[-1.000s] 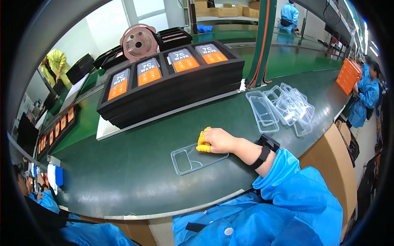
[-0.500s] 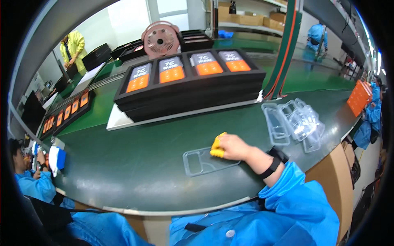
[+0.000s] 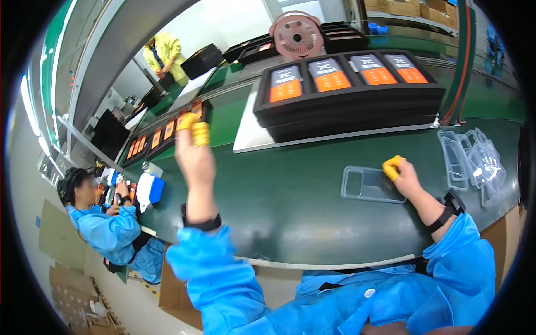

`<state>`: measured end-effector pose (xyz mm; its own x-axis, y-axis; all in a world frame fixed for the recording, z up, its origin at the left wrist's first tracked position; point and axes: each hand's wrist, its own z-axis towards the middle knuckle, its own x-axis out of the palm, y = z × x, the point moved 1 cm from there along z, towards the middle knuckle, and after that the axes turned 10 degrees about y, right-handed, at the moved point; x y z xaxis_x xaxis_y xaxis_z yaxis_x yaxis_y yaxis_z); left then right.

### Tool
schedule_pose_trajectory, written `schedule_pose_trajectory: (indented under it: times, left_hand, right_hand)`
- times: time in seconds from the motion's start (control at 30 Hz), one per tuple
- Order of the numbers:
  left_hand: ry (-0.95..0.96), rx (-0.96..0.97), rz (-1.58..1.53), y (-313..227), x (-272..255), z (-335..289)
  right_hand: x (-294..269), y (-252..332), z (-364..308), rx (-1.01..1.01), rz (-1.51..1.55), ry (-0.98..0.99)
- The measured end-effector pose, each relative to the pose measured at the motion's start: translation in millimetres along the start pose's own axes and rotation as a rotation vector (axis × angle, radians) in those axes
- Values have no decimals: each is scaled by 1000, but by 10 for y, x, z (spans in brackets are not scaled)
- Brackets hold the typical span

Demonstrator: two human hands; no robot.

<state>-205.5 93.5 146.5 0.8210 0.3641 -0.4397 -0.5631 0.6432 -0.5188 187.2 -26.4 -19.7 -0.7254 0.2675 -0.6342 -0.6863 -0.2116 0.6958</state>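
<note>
At the far left, well apart from the black stack (image 3: pixel 357 109) and nearer the wearer, a co-worker (image 3: pixel 106 218) sits beside a blue-and-white box (image 3: pixel 156 190). The left hand (image 3: pixel 195 159), out of view a second ago, is now stretched out left of the stack, in line with the tray (image 3: pixel 159 148) of orange items; the camera has also swung left. So the two hands are now spread wide, one reaching away while the other stays by the case (image 3: pixel 373 185). Yellow covers cap the left hand's raised fingers, which look partly bent; blur hides how far apart they are, and I cannot tell whether they touch or hold anything. The fan (image 3: pixel 298 36) stands behind the stack. On the wearer's side of the stack, the clear case lies flat on the green bench (image 3: pixel 290 195). The right hand (image 3: pixel 407 178) is at its right end, fingers curled in, the yellow tips at the far corner; whether they pinch it or just rest there, I cannot tell. A heap (image 3: pixel 486 164) of similar clear cases lies right of the stack, slightly nearer the wearer.
</note>
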Motion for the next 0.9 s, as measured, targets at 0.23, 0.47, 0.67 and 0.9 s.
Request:
schedule_pose_trajectory:
  times: [0.23,0.47,0.67,0.9]
  left_hand:
    - [471,-854,748,2071,441,-585]
    - [227,-622,727,2902,384,-281]
    - [71,-716,434,3422,408,195]
    - [338,-338,816,3605,863,579]
  right_hand:
    - [-18,-173,-1,101,125,35]
    - [87,118,59,105,-45,47]
    - [85,165,114,67,-204,195]
    - [169,254,231,11,-282,252]
